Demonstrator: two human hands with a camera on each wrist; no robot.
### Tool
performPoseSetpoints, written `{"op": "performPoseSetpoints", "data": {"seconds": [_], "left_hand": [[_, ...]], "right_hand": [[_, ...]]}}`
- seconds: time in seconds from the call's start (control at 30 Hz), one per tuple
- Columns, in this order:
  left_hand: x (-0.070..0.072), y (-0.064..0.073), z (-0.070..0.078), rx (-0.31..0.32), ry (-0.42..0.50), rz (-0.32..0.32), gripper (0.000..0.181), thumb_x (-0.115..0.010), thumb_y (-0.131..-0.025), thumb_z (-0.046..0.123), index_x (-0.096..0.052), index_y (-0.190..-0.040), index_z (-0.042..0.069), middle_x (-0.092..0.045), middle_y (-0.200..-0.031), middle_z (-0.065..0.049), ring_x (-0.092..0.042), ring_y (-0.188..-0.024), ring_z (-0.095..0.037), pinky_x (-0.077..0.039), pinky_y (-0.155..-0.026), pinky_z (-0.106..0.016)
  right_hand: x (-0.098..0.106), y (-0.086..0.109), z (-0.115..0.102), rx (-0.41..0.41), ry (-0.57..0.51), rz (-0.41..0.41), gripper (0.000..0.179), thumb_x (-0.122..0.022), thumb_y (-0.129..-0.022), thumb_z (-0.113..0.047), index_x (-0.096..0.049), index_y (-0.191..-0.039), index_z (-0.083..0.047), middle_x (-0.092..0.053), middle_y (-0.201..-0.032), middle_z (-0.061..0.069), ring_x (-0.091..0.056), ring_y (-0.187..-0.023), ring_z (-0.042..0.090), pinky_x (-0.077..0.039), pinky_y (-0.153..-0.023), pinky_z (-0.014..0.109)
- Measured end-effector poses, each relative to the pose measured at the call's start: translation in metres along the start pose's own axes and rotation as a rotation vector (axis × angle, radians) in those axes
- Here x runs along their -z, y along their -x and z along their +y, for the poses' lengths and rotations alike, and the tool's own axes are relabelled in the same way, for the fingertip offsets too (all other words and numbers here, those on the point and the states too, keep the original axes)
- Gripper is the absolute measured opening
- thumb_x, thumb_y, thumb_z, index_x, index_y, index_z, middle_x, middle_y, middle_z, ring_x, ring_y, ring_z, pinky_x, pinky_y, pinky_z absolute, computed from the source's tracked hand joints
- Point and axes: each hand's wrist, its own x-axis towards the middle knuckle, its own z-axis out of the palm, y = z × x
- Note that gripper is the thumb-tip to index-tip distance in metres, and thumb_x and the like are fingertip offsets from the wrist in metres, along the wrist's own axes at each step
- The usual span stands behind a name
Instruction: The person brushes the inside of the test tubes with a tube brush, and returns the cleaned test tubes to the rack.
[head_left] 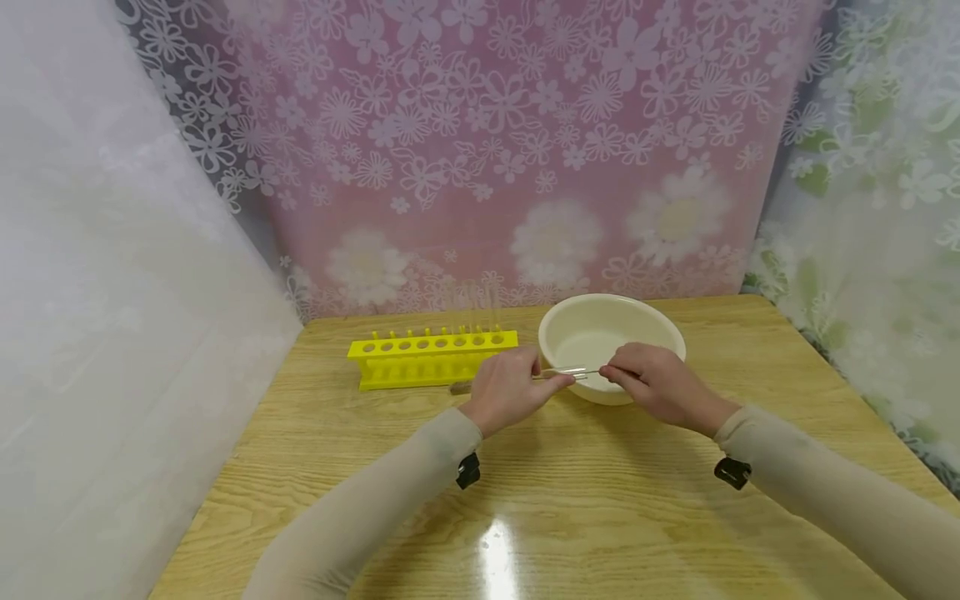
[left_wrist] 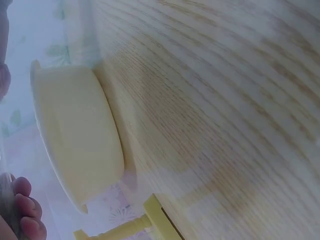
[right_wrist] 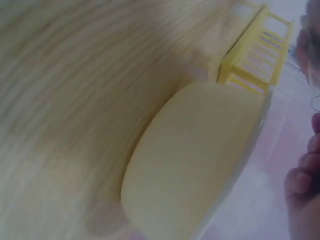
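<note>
My left hand (head_left: 510, 385) grips a clear glass test tube (head_left: 567, 370) lying roughly level, its thumb stretched along it. A grey-brown bristled end of a test tube brush (head_left: 461, 387) shows to the left of that hand; in the left wrist view grey bristles (left_wrist: 7, 192) lie within the curled fingers (left_wrist: 30, 210). From the tube's right end runs the brush's thin wire handle (head_left: 592, 372), pinched by my right hand (head_left: 660, 385) between thumb and fingers. Both hands are over the near rim of a cream basin (head_left: 573, 321). The right wrist view shows curled right fingers (right_wrist: 311, 160).
A yellow test tube rack (head_left: 427, 371) stands left of the basin, with several clear test tubes (head_left: 491, 304) upright at its right end. The wooden table (head_left: 420, 483) meets a flowered pink curtain (head_left: 465, 183) at the back, with pale sheets on both sides.
</note>
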Motion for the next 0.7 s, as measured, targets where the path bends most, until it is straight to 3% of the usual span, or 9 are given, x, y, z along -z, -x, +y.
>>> {"op": "performPoseSetpoints", "data": {"seconds": [0.13,0.23,0.3,0.37,0.43,0.5,0.6,0.7], "left_hand": [[-0.001,-0.001,0.002,0.0,-0.03,-0.005,0.052,-0.061,-0.087,0.072,-0.055,-0.083,0.02,-0.049,-0.066,0.009,-0.038,-0.048,-0.007,-0.028,-0.041,-0.023],[-0.002,-0.001,0.003,-0.013,-0.049,0.004,0.051,-0.063,-0.087,0.07,-0.056,-0.083,0.02,-0.049,-0.065,0.01,-0.038,-0.047,-0.006,-0.028,-0.04,-0.022],[-0.002,-0.001,0.004,-0.026,-0.061,0.013,0.05,-0.064,-0.086,0.07,-0.056,-0.082,0.021,-0.048,-0.065,0.01,-0.037,-0.046,-0.006,-0.027,-0.04,-0.022],[-0.002,-0.002,0.004,-0.029,-0.055,0.017,0.05,-0.065,-0.086,0.07,-0.057,-0.083,0.021,-0.048,-0.064,0.009,-0.036,-0.046,-0.006,-0.026,-0.039,-0.022],[-0.002,-0.002,0.003,-0.025,-0.051,0.012,0.05,-0.063,-0.086,0.071,-0.058,-0.087,0.021,-0.048,-0.065,0.01,-0.037,-0.047,-0.006,-0.026,-0.04,-0.022],[-0.003,-0.003,0.001,-0.02,-0.037,0.004,0.05,-0.063,-0.087,0.071,-0.059,-0.089,0.021,-0.048,-0.065,0.01,-0.038,-0.047,-0.007,-0.026,-0.04,-0.023],[-0.003,-0.002,-0.002,-0.003,-0.013,-0.011,0.05,-0.062,-0.086,0.072,-0.056,-0.085,0.022,-0.049,-0.065,0.01,-0.039,-0.047,-0.007,-0.028,-0.04,-0.023],[-0.001,-0.001,-0.002,0.021,0.02,-0.034,0.052,-0.06,-0.086,0.074,-0.051,-0.081,0.023,-0.05,-0.064,0.009,-0.04,-0.047,-0.008,-0.029,-0.041,-0.024]], "right_hand": [[0.005,-0.004,-0.008,-0.375,-0.298,-0.133,0.03,-0.058,-0.104,-0.022,-0.065,-0.075,-0.014,-0.043,-0.057,-0.005,-0.03,-0.048,0.005,-0.033,-0.049,0.026],[0.008,-0.009,-0.011,-0.656,-0.574,-0.219,0.04,-0.054,-0.106,-0.031,-0.059,-0.076,-0.006,-0.035,-0.057,-0.003,-0.028,-0.047,0.009,-0.027,-0.047,0.03],[0.009,-0.011,-0.012,-0.797,-0.718,-0.243,0.043,-0.053,-0.106,-0.034,-0.056,-0.077,-0.002,-0.035,-0.057,-0.003,-0.027,-0.048,0.009,-0.025,-0.048,0.031],[0.009,-0.013,-0.012,-0.856,-0.778,-0.243,0.044,-0.053,-0.106,-0.035,-0.054,-0.078,0.0,-0.035,-0.058,-0.003,-0.028,-0.048,0.01,-0.025,-0.048,0.03],[0.007,-0.011,-0.012,-0.781,-0.676,-0.239,0.044,-0.052,-0.106,-0.037,-0.058,-0.079,-0.003,-0.036,-0.057,-0.003,-0.03,-0.048,0.01,-0.03,-0.048,0.029],[0.005,-0.008,-0.01,-0.61,-0.488,-0.204,0.038,-0.054,-0.105,-0.035,-0.065,-0.083,-0.007,-0.043,-0.059,-0.004,-0.034,-0.049,0.01,-0.035,-0.05,0.029],[-0.002,-0.001,-0.005,-0.232,-0.093,-0.085,0.016,-0.068,-0.098,-0.027,-0.07,-0.092,-0.013,-0.056,-0.071,-0.005,-0.047,-0.06,0.009,-0.045,-0.056,0.028],[-0.007,0.004,0.001,0.117,0.213,0.071,0.017,-0.068,-0.098,-0.026,-0.069,-0.097,-0.009,-0.062,-0.085,-0.003,-0.056,-0.074,0.011,-0.05,-0.061,0.029]]}}
